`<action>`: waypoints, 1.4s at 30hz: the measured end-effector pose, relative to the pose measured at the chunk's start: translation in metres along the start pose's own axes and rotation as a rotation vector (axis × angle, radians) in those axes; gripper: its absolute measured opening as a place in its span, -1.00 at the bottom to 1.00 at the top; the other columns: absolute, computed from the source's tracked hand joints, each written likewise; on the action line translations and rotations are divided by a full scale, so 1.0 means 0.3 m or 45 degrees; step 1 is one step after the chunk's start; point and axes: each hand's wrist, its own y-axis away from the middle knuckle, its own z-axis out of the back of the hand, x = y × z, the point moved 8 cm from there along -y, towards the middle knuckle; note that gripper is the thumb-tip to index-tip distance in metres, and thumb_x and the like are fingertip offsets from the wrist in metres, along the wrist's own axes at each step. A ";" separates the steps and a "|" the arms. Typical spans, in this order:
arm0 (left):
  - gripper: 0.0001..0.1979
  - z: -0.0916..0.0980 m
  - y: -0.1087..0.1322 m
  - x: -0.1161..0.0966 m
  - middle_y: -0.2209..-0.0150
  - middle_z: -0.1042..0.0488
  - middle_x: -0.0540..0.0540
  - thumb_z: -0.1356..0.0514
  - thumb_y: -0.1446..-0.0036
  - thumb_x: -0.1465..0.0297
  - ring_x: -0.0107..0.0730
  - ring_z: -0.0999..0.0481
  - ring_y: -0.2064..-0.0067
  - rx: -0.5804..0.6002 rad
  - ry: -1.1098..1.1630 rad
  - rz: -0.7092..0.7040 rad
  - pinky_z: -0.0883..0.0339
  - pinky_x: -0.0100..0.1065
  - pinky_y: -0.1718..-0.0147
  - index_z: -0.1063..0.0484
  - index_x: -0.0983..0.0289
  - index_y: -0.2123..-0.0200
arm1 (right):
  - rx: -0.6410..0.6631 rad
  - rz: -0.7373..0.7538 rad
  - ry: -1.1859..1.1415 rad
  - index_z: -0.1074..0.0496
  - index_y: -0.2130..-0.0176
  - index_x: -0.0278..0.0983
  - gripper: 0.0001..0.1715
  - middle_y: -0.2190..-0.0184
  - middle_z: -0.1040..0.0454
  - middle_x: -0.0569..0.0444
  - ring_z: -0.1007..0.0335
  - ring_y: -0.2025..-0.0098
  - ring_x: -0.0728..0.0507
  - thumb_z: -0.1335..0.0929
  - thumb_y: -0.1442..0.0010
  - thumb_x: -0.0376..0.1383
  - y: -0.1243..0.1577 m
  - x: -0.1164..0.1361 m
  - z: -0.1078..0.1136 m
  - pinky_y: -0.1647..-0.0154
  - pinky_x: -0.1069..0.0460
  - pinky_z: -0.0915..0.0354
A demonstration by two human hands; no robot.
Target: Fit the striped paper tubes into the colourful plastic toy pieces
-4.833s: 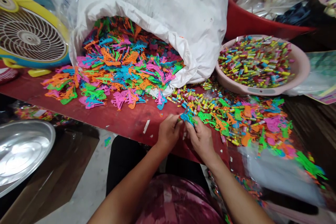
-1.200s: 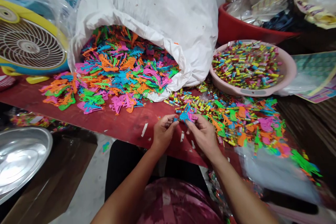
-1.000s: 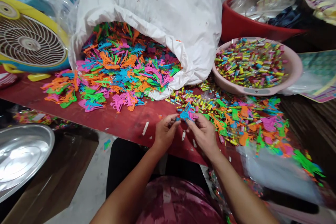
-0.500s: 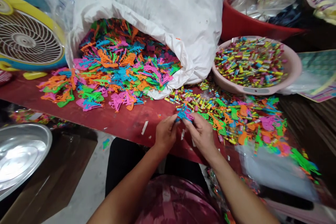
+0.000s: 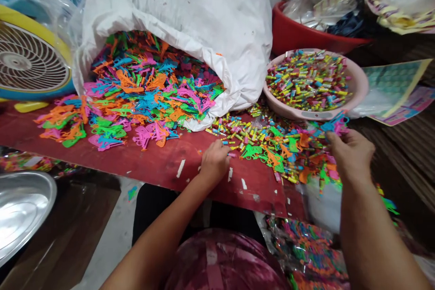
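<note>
The right hand grips blue plastic toys.

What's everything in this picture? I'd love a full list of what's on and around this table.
sack: one, white, back of the table, open mouth spilling toys
plastic toy pieces: many, orange, pink, green and blue, heaped at the sack's mouth and scattered rightward
small wrapped tubes: many, multicoloured, in the basin and strewn on the table
basin: one, pale pink, back right
tub: one, red, behind the basin
fan: one, yellow and blue, far left
dish: one, steel, lower left, below the table
table: one, red, centre
left hand: one, over the table, beside the tubes
right hand: one, right, holding blue and pink toy pieces
</note>
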 end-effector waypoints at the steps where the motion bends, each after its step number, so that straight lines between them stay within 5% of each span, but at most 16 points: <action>1: -0.90 -0.010 -0.005 -0.010 0.21 -0.43 0.15 -0.22 -0.15 0.44 -0.16 -0.42 0.13 0.016 -0.056 -0.011 -0.28 -0.26 0.20 -0.51 0.21 0.24 | -0.067 0.010 0.176 -0.50 0.22 -0.33 -0.63 0.42 -0.48 -0.19 -0.38 0.41 -0.25 -0.39 -0.09 -0.09 -0.031 -0.028 0.032 0.40 -0.12 -0.21; 3: -0.93 -0.022 -0.007 -0.022 0.20 -0.43 0.16 -0.25 -0.14 0.40 -0.15 -0.41 0.14 0.022 -0.124 -0.017 -0.27 -0.25 0.20 -0.49 0.22 0.27 | -0.219 0.074 0.422 -0.48 0.07 -0.34 -0.48 0.13 -0.45 -0.42 -0.38 0.14 -0.44 -0.42 -0.04 -0.09 -0.046 -0.023 0.076 0.24 -0.23 -0.20; 6: -0.94 -0.016 0.008 -0.020 0.21 -0.45 0.17 -0.23 -0.18 0.37 -0.14 -0.42 0.16 -0.015 -0.124 0.001 -0.25 -0.23 0.21 -0.46 0.23 0.31 | -0.245 0.379 0.316 -0.44 -0.05 -0.34 -0.46 0.03 -0.43 -0.39 -0.31 -0.01 -0.43 -0.36 -0.13 -0.13 0.033 0.135 0.027 0.08 -0.24 -0.20; 10: -0.88 0.024 0.054 0.045 0.25 -0.52 0.12 -0.15 -0.26 0.31 -0.22 -0.49 0.21 -0.134 0.260 0.170 -0.26 -0.30 0.26 -0.43 0.22 0.24 | 0.375 0.745 -0.319 -0.50 0.07 -0.27 -0.68 0.17 -0.52 -0.11 -0.43 0.15 -0.19 -0.26 -0.28 -0.22 0.237 0.476 -0.240 0.11 -0.05 -0.29; 13: -0.82 0.047 0.099 0.129 0.32 -0.54 0.06 -0.15 -0.25 0.27 -0.35 -0.51 0.32 -0.287 0.717 0.393 -0.28 -0.39 0.34 -0.40 0.23 0.15 | 0.678 0.892 -0.444 -0.52 0.10 -0.26 -0.71 0.24 -0.53 -0.04 -0.43 0.20 -0.14 -0.26 -0.29 -0.27 0.376 0.722 -0.429 0.16 0.01 -0.27; 15: -0.75 0.055 0.121 0.168 0.36 -0.51 0.04 -0.18 -0.21 0.26 -0.41 -0.49 0.37 -0.397 0.988 0.482 -0.28 -0.43 0.38 -0.40 0.26 0.10 | 0.759 0.892 -0.375 -0.53 0.13 -0.27 -0.73 0.23 -0.53 -0.05 -0.43 0.17 -0.15 -0.27 -0.27 -0.29 0.420 0.843 -0.538 0.14 0.02 -0.25; 18: -0.72 0.057 0.133 0.202 0.37 -0.49 0.02 -0.21 -0.17 0.27 -0.47 -0.46 0.40 -0.525 1.258 0.562 -0.29 -0.46 0.40 -0.41 0.29 0.10 | 0.829 0.596 -0.246 -0.53 0.25 -0.29 -0.77 0.24 -0.54 -0.10 -0.43 0.13 -0.21 -0.33 -0.20 -0.22 0.413 0.931 -0.688 0.11 -0.01 -0.22; 22: -0.75 0.054 0.130 0.224 0.37 -0.46 0.03 -0.23 -0.15 0.27 -0.48 -0.45 0.37 -0.618 1.369 0.608 -0.30 -0.48 0.40 -0.39 0.30 0.17 | 0.912 0.244 -0.261 -0.43 0.51 -0.28 -0.83 0.46 -0.51 -0.01 -0.44 0.26 -0.18 -0.38 -0.05 -0.26 0.391 0.948 -0.823 0.24 0.02 -0.23; 25: -0.74 0.049 0.132 0.240 0.35 -0.46 0.03 -0.22 -0.15 0.26 -0.50 -0.44 0.37 -0.664 1.427 0.628 -0.30 -0.49 0.41 -0.35 0.29 0.17 | 0.956 0.138 -0.387 -0.34 0.56 -0.26 -0.83 0.62 -0.39 0.13 -0.38 0.47 -0.07 -0.33 -0.03 -0.29 0.393 0.916 -0.842 0.43 0.09 -0.20; 31: -0.73 0.047 0.141 0.256 0.35 -0.42 -0.01 -0.25 -0.13 0.26 -0.55 -0.42 0.42 -0.719 1.482 0.645 -0.31 -0.52 0.45 -0.33 0.27 0.18 | 1.100 0.010 -0.710 -0.26 0.54 -0.24 -0.80 0.70 -0.29 0.23 -0.17 0.71 0.03 -0.32 -0.01 -0.19 0.447 0.779 -0.687 0.66 0.12 -0.10; 37: -0.73 0.050 0.126 0.237 0.35 -0.41 -0.04 -0.25 -0.12 0.26 -0.59 -0.46 0.49 -0.703 1.540 0.618 -0.34 -0.51 0.46 -0.31 0.28 0.18 | 1.367 -0.159 -1.214 -0.34 0.45 -0.27 -0.73 0.67 -0.34 0.25 -0.15 0.69 0.07 -0.44 -0.01 -0.15 0.566 0.675 -0.532 0.61 0.13 -0.14; 42: -0.71 0.044 0.105 0.193 0.49 -0.37 -0.12 -0.34 0.04 0.35 -0.63 -0.36 0.57 -0.606 1.646 0.621 -0.23 -0.56 0.56 -0.31 0.28 0.30 | 1.420 -0.105 -1.170 -0.37 0.36 -0.26 -0.75 0.61 -0.38 0.22 -0.26 0.61 0.03 -0.44 -0.10 -0.16 0.653 0.645 -0.489 0.56 0.13 -0.16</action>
